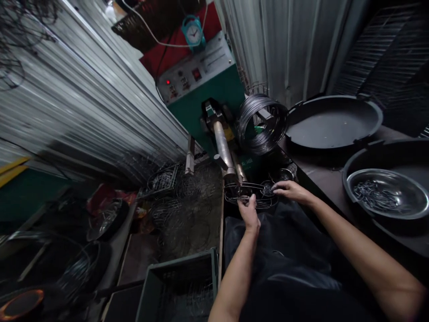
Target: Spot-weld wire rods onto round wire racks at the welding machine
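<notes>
My left hand point(248, 211) is closed on the near side of a round wire frame point(263, 205) made of thin metal rings. The frame sits just below the tips of the metal arms point(224, 150) of a green machine that looks like a spot welder point(211, 89). To the right, my right hand point(291, 191) has its fingers pinched together at the frame's right side. Whatever lies between those fingertips is too small and dark to make out. Close behind that hand is a small round container point(284, 173) in shadow.
A wire coil point(258, 127) hangs beside the machine. Large black pans point(335, 123) stand at right, one holding a steel bowl point(415, 197) of short metal pieces. A green crate point(179, 264) with wire parts stands lower left. A turquoise alarm clock point(193, 32) sits on the machine.
</notes>
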`<state>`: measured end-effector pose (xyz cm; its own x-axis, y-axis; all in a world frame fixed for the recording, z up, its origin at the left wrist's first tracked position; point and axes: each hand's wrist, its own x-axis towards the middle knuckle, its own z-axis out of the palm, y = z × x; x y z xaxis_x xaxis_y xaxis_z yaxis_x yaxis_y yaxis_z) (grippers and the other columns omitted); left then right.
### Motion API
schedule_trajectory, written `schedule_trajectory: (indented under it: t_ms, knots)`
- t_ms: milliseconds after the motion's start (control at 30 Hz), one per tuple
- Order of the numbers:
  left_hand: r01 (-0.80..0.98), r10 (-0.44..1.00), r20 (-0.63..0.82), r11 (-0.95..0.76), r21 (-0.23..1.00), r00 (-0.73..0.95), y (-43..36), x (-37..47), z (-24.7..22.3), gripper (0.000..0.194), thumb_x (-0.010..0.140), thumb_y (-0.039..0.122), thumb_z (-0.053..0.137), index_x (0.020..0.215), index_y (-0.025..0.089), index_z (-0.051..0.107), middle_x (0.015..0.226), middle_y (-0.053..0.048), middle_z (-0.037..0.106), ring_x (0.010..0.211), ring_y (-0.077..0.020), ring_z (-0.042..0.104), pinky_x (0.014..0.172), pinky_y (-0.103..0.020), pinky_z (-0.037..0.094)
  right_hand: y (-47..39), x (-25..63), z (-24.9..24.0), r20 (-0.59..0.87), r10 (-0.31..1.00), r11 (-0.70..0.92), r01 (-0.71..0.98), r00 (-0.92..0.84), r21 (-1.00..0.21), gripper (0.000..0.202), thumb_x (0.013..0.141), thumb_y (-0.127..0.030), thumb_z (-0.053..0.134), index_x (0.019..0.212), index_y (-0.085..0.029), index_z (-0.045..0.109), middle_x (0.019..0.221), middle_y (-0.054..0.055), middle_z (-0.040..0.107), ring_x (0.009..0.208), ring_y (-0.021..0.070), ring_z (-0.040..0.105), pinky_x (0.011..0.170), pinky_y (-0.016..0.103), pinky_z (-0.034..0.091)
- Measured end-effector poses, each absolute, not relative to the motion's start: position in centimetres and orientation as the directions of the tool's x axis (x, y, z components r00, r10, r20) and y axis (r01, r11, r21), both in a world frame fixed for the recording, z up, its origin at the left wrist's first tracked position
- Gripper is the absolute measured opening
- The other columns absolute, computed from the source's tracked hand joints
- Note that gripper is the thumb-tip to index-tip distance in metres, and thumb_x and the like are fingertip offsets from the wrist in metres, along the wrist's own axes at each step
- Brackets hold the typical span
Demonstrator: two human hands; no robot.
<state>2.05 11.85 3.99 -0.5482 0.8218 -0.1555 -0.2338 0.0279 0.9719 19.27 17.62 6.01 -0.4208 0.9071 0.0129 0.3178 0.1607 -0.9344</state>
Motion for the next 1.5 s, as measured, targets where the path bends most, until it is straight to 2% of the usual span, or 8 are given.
schedule_trajectory:
  t_ms: [133, 233, 333, 467, 633, 833, 1133, 1500]
  knots:
    - [-0.417, 0.888, -0.268, 0.097, 0.904, -0.373, 10.7, 0.5, 4.8, 0.039, 0.059, 0.036, 0.074, 0.083, 0.021, 0.047, 0.077, 0.002, 0.052, 0.07, -0.0107, 0.055, 0.068, -0.03, 0.048, 17.2, 19.4, 8.6, -0.026, 0.794, 0.235, 0.346, -0.608, -0.908, 0.023, 0.071, -0.038, 0.058, 0.079, -0.021, 0.073, 0.079, 0.001, 0.071, 0.077, 0.0192, 0.064, 0.07, 0.027, 0.049]
    - [-0.523, 0.901, -0.314, 0.119, 0.844, -0.301, 10.1, -1.2, 5.1, 0.038, 0.058, 0.033, 0.074, 0.083, 0.021, 0.048, 0.077, 0.003, 0.053, 0.068, -0.0103, 0.055, 0.07, -0.034, 0.049, 16.7, 18.7, 10.7, -0.016, 0.747, 0.302, 0.36, -0.665, -0.883, 0.022, 0.071, -0.034, 0.059, 0.081, -0.023, 0.074, 0.083, 0.001, 0.072, 0.079, 0.0189, 0.065, 0.071, 0.025, 0.049]
    - [-0.647, 0.861, -0.397, 0.109, 0.754, -0.318, 9.9, -3.2, 5.2, 0.034, 0.061, 0.034, 0.073, 0.08, 0.021, 0.049, 0.077, 0.001, 0.054, 0.068, -0.0113, 0.055, 0.073, -0.038, 0.049, 16.3, 17.2, 12.0, 0.001, 0.749, 0.341, 0.385, -0.663, -0.858, 0.019, 0.07, -0.031, 0.059, 0.08, -0.026, 0.075, 0.084, 0.0, 0.072, 0.08, 0.0192, 0.065, 0.072, 0.025, 0.049]
    - [-0.766, 0.794, -0.534, 0.143, 0.627, -0.289, 9.3, -5.0, 5.3, 0.026, 0.068, 0.04, 0.068, 0.075, 0.02, 0.052, 0.075, -0.002, 0.054, 0.069, -0.0133, 0.056, 0.074, -0.039, 0.051, 15.9, 15.1, 13.0, -0.028, 0.768, 0.264, 0.356, -0.639, -0.896, 0.019, 0.069, -0.032, 0.059, 0.079, -0.025, 0.074, 0.082, 0.0, 0.072, 0.078, 0.0203, 0.064, 0.07, 0.027, 0.049]
    - [-0.814, 0.764, -0.582, 0.134, 0.566, -0.279, 8.5, -5.9, 5.7, 0.023, 0.073, 0.037, 0.064, 0.075, 0.018, 0.052, 0.073, -0.002, 0.053, 0.064, -0.0122, 0.054, 0.072, -0.038, 0.052, 15.6, 13.4, 14.7, -0.033, 0.794, 0.228, 0.347, -0.607, -0.91, 0.026, 0.072, -0.037, 0.055, 0.082, -0.021, 0.073, 0.08, 0.001, 0.071, 0.077, 0.0199, 0.063, 0.07, 0.027, 0.047]
    - [-0.84, 0.773, -0.579, 0.116, 0.53, -0.259, 8.0, -6.5, 5.7, 0.017, 0.08, 0.033, 0.057, 0.078, 0.017, 0.054, 0.074, -0.002, 0.053, 0.063, -0.0118, 0.055, 0.071, -0.037, 0.052, 15.2, 12.1, 15.8, -0.057, 0.784, 0.272, 0.425, -0.618, -0.863, 0.033, 0.072, -0.04, 0.053, 0.089, -0.017, 0.07, 0.086, 0.003, 0.07, 0.085, 0.0213, 0.061, 0.076, 0.028, 0.046]
    - [-0.808, 0.805, -0.502, 0.048, 0.587, -0.316, 7.8, -6.4, 5.5, 0.019, 0.073, 0.03, 0.064, 0.082, 0.018, 0.052, 0.075, -0.001, 0.055, 0.066, -0.013, 0.057, 0.074, -0.04, 0.05, 14.6, 11.7, 14.7, -0.039, 0.802, 0.313, 0.475, -0.595, -0.822, 0.026, 0.07, -0.038, 0.057, 0.084, -0.021, 0.07, 0.084, 0.003, 0.07, 0.082, 0.0213, 0.062, 0.074, 0.029, 0.047]
    - [-0.769, 0.897, -0.305, -0.057, 0.637, -0.319, 9.9, -4.7, 3.7, 0.034, 0.06, 0.024, 0.073, 0.08, 0.02, 0.046, 0.083, 0.001, 0.059, 0.078, -0.0151, 0.059, 0.08, -0.043, 0.046, 15.1, 13.8, 7.8, 0.206, 0.844, 0.407, 0.339, -0.496, -0.848, 0.028, 0.075, -0.046, 0.056, 0.079, -0.021, 0.067, 0.085, 0.007, 0.067, 0.083, 0.0219, 0.062, 0.078, 0.034, 0.048]
